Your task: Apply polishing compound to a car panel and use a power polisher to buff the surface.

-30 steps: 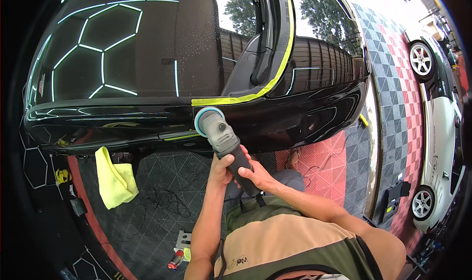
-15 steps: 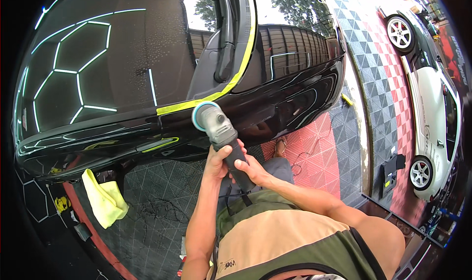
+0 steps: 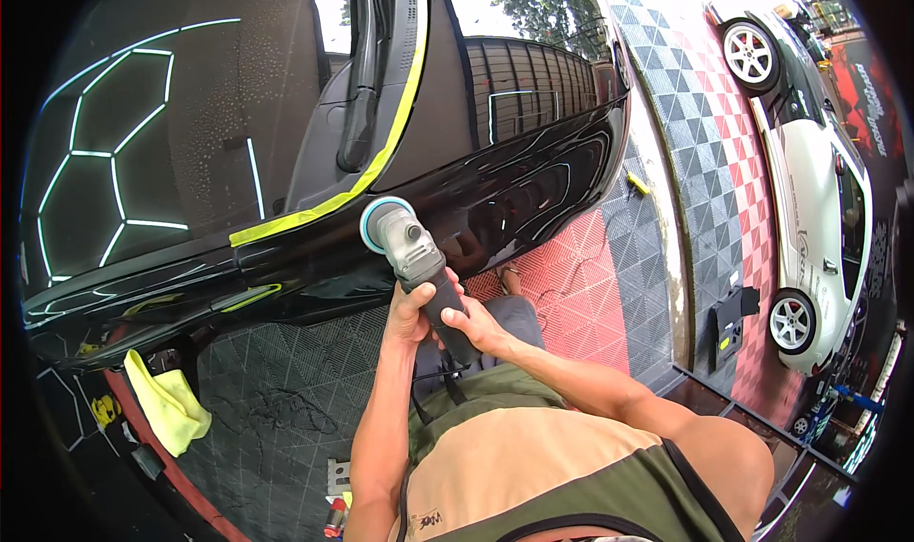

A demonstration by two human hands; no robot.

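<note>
Both hands grip a grey and black handheld polisher [image 3: 411,247] with a blue-edged round pad [image 3: 374,220]. My left hand [image 3: 409,315] is wrapped round its left side. The rear of the black handle lies in my right hand [image 3: 478,327], thumb on top. The pad is at the glossy black car body [image 3: 514,204], just below the windscreen's lower corner; whether it presses on the paint I cannot tell. Yellow-green masking tape [image 3: 328,202] edges the black trim beside the wiper [image 3: 360,128].
A yellow towel [image 3: 173,409] hangs near the left end of the car's side. Dark and red tiles [image 3: 581,299] cover the floor. A white car [image 3: 809,218] stands at the right, with a dark case [image 3: 731,325] near it. A red can [image 3: 334,515] is by my left forearm.
The view has shifted, so the car appears further left. Against the car, the polisher has moved right, away from the tape's left end. Both hands keep their hold.
</note>
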